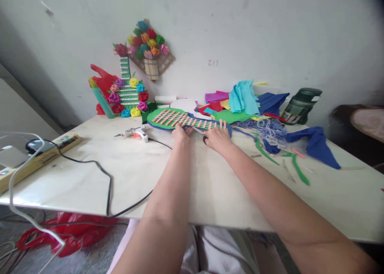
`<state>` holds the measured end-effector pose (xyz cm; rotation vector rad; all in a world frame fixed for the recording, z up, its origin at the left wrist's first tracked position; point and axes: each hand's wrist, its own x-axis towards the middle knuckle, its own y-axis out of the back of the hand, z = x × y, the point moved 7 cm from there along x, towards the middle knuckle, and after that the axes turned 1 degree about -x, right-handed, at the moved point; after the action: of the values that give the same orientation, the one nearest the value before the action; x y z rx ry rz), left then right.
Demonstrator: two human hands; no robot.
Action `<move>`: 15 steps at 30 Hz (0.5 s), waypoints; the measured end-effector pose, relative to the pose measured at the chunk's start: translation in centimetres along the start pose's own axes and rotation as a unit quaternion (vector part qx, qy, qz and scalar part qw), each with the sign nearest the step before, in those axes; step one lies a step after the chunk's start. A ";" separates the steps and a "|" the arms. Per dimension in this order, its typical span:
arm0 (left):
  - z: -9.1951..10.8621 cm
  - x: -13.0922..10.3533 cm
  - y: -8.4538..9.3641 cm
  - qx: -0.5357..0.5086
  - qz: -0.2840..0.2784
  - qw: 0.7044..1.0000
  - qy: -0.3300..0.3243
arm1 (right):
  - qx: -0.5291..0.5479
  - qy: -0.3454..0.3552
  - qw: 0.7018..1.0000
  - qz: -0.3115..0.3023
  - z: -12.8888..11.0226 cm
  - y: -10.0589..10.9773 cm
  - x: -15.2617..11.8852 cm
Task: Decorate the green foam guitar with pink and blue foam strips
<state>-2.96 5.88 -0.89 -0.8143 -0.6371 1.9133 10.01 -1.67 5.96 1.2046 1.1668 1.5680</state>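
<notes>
— Under everything?

— A pale tabletop (135,170), far edge along the wall.

— At the back, right of centre?

— A heap of coloured sheets (244,98), turquoise on top, green and blue alongside.

— And in front of that?

— Flat near the middle, a green guitar-shaped piece (174,119), blue-edged, broad end to the left, pink strips across and white strings lengthwise.

— Beyond its narrow end?

— A tangle of blue and white yarn (268,130).

— Left of the forearms?

— A white glue gun (139,133), lying on its side, black cord trailing.

— The left hand (181,133)?

— At the near edge of the piece; pinching or only resting, impossible to tell.

— The right hand (219,138)?

— Beside the narrow end, fingers curled round scissors (205,139), black handle loop just visible.
</notes>
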 end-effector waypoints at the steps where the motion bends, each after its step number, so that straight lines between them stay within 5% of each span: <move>1: 0.0 0.0 0.0 0.001 0.001 1.000 0.001 | -0.002 -0.001 1.000 0.001 0.0 0.0 -0.1; 15: 0.6 -0.6 0.2 -0.007 0.020 1.000 0.007 | 0.002 -0.021 1.000 -0.012 1.0 -0.1 -0.6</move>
<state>-3.27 5.21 -0.47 -0.8556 -0.6303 1.9391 11.08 -2.06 5.86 1.2166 1.1545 1.5157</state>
